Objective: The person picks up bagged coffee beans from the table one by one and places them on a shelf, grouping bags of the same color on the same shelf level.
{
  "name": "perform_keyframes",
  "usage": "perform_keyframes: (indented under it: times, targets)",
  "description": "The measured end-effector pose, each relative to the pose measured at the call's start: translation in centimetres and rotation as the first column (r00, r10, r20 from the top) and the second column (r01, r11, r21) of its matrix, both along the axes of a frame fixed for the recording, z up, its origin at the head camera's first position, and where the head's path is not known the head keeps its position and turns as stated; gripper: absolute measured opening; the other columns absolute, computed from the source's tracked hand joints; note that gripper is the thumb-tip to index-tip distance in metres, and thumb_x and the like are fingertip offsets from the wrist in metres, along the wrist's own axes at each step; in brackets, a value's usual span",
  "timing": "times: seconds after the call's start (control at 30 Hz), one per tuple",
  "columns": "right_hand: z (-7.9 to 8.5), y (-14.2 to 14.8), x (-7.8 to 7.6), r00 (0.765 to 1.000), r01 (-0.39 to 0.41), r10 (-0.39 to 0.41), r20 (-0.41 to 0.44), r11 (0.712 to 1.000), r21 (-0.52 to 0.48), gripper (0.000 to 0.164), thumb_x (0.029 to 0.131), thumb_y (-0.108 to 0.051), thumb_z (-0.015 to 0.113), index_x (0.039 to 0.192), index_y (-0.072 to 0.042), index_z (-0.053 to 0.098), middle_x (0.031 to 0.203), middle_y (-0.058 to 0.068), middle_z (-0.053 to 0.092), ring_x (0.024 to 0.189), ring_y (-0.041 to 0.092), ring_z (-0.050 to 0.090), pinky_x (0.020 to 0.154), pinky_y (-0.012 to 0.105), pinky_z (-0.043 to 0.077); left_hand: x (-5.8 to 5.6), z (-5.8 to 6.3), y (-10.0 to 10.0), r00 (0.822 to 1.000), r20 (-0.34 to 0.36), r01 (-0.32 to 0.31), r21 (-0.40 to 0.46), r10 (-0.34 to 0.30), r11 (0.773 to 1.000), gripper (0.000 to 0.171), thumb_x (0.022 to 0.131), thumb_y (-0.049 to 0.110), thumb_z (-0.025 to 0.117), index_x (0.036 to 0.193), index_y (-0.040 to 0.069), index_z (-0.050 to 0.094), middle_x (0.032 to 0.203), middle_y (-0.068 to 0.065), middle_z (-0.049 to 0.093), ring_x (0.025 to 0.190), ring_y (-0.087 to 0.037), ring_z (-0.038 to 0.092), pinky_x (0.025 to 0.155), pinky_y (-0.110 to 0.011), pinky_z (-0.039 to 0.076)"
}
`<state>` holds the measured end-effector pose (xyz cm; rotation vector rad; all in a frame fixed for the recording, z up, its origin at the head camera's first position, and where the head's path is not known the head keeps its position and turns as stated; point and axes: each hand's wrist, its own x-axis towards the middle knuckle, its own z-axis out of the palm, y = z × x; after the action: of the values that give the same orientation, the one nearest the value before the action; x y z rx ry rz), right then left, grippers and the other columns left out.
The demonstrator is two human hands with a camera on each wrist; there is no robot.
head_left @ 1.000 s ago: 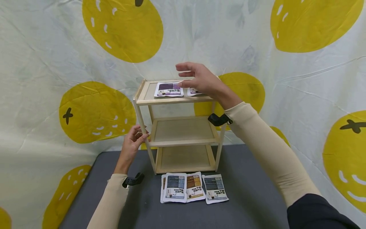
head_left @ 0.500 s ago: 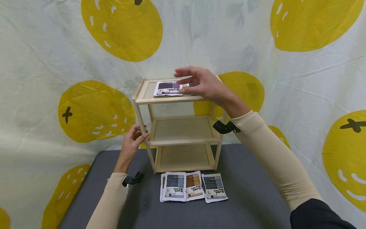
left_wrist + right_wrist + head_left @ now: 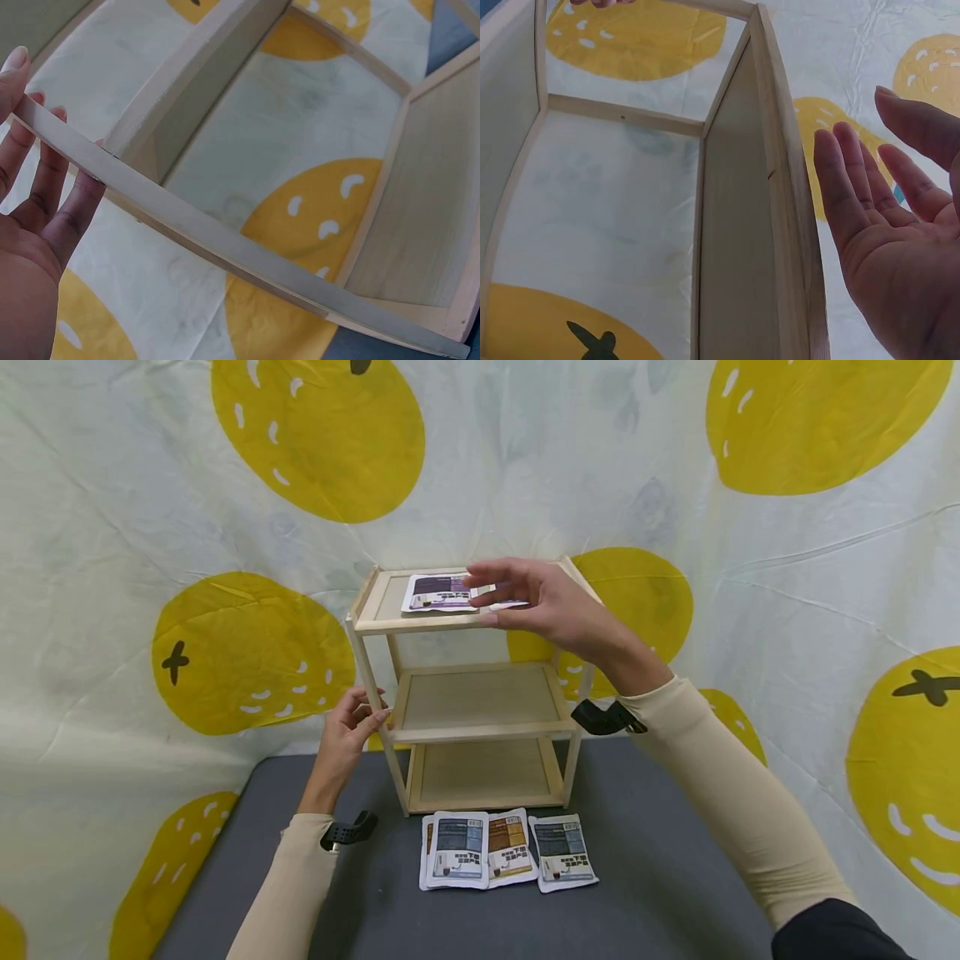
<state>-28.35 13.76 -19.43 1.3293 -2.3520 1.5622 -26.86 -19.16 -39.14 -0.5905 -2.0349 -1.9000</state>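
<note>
A light wooden three-tier shelf (image 3: 457, 623) stands on the grey table (image 3: 660, 868). On its top tier lies a purple-printed packet (image 3: 439, 592), with a second packet (image 3: 513, 604) beside it, mostly hidden by my right hand. My right hand (image 3: 489, 597) hovers in front of the top tier's front rail with its fingers spread and relaxed, and it holds nothing. The right wrist view shows that open palm (image 3: 889, 232) beside the shelf edge (image 3: 784, 187). My left hand (image 3: 352, 727) rests straight fingers (image 3: 45, 172) against the front left post (image 3: 187, 225).
Three packets lie on the table before the shelf: blue (image 3: 457, 847), brown (image 3: 511, 845) and dark blue (image 3: 564, 852). The middle tier (image 3: 480, 697) and bottom tier (image 3: 483, 772) hold nothing. A white cloth with yellow fruit prints (image 3: 247, 652) hangs behind.
My right hand has drawn back from above the top tier, toward me and lower, leaving the second packet lying there. The left hand has stayed on the post.
</note>
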Motion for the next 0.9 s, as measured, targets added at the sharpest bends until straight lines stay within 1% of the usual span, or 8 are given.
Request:
perform_keyframes:
  times: [0.07, 0.17, 0.23, 0.3, 0.47, 0.57, 0.7, 0.9]
  targets:
    - [-0.3, 0.2, 0.3, 1.0, -0.012, 0.012, 0.009, 1.0, -0.004, 0.054, 0.094, -0.004, 0.072, 0.144, -0.008, 0.054, 0.143, 0.009, 0.058, 0.124, 0.025, 0.063, 0.097, 0.033, 0.055, 0.1, 0.0, 0.0, 1.0, -0.001, 0.002, 0.001, -0.002, 1.0, 0.03, 0.099, -0.002, 0.062, 0.127, -0.004, 0.054, 0.104, -0.003, 0.061, 0.106, -0.049, 0.059, 0.088, -0.033, 0.059]
    - [-0.9, 0.5, 0.7, 0.999, -0.035, 0.035, 0.031, 0.999, -0.002, 0.054, 0.093, -0.002, 0.072, 0.144, -0.009, 0.055, 0.146, 0.012, 0.055, 0.125, 0.026, 0.062, 0.095, 0.034, 0.057, 0.0, 0.0, 0.0, 1.0, 0.002, 0.005, 0.007, -0.005, 1.0, 0.029, 0.098, -0.003, 0.061, 0.127, -0.003, 0.055, 0.104, -0.002, 0.062, 0.101, -0.033, 0.065, 0.088, -0.034, 0.059]
    - [-1.3, 0.7, 1.0, 0.998, -0.048, 0.048, 0.043, 0.999, 0.001, 0.055, 0.093, -0.002, 0.072, 0.144, -0.009, 0.055, 0.146, 0.01, 0.055, 0.127, 0.027, 0.061, 0.095, 0.035, 0.057, -0.1, -0.2, -0.1, 1.0, 0.01, 0.001, 0.007, -0.001, 1.0, 0.029, 0.098, -0.002, 0.062, 0.127, -0.003, 0.055, 0.103, -0.001, 0.062, 0.098, -0.023, 0.066, 0.087, -0.033, 0.059]
    - [-1.7, 0.9, 1.3, 0.997, -0.063, 0.063, 0.051, 0.998, 0.004, 0.054, 0.093, -0.001, 0.072, 0.144, -0.01, 0.055, 0.147, 0.008, 0.055, 0.128, 0.026, 0.06, 0.095, 0.036, 0.057, -0.4, -0.5, -0.3, 1.0, 0.017, -0.005, 0.008, 0.005, 1.0, 0.03, 0.098, -0.002, 0.062, 0.127, -0.003, 0.054, 0.103, -0.002, 0.062, 0.096, -0.019, 0.065, 0.087, -0.03, 0.059]
    - [-3.1, 1.3, 1.7, 0.991, -0.117, 0.117, 0.069, 0.993, -0.005, 0.055, 0.092, 0.003, 0.07, 0.144, -0.006, 0.053, 0.148, 0.01, 0.054, 0.13, 0.025, 0.058, 0.098, 0.041, 0.056, -1.4, -1.6, -0.6, 1.0, 0.02, -0.022, 0.006, 0.022, 1.0, 0.032, 0.098, -0.001, 0.063, 0.129, -0.002, 0.054, 0.109, -0.02, 0.059, 0.1, -0.025, 0.065, 0.087, -0.029, 0.058]
    - [-4.0, 1.4, 1.9, 0.987, -0.138, 0.137, 0.085, 0.99, 0.003, 0.054, 0.092, 0.002, 0.071, 0.143, -0.005, 0.054, 0.147, 0.008, 0.055, 0.13, 0.024, 0.057, 0.099, 0.041, 0.055, -1.6, -2.0, -0.7, 1.0, 0.015, -0.025, 0.009, 0.025, 1.0, 0.032, 0.098, 0.001, 0.064, 0.129, 0.0, 0.055, 0.113, -0.027, 0.056, 0.102, -0.029, 0.065, 0.087, -0.028, 0.058]
    - [-5.3, 1.5, 2.1, 0.984, -0.151, 0.148, 0.103, 0.988, 0.025, 0.052, 0.092, -0.001, 0.073, 0.141, -0.006, 0.057, 0.145, 0.005, 0.058, 0.13, 0.024, 0.057, 0.101, 0.041, 0.054, -1.6, -2.0, -0.7, 1.0, 0.001, -0.027, 0.007, 0.027, 1.0, 0.032, 0.098, 0.006, 0.066, 0.128, 0.002, 0.056, 0.112, -0.023, 0.058, 0.105, -0.038, 0.063, 0.087, -0.028, 0.058]
    - [-7.5, 1.6, 2.1, 0.971, -0.17, 0.164, 0.175, 0.985, 0.019, 0.049, 0.092, -0.001, 0.073, 0.139, -0.006, 0.058, 0.142, 0.01, 0.06, 0.131, 0.032, 0.056, 0.103, 0.044, 0.052, -1.7, -2.0, -0.9, 0.999, -0.003, -0.033, 0.004, 0.033, 0.999, 0.031, 0.099, 0.008, 0.066, 0.128, 0.003, 0.056, 0.108, -0.012, 0.061, 0.108, -0.047, 0.059, 0.09, -0.03, 0.057]
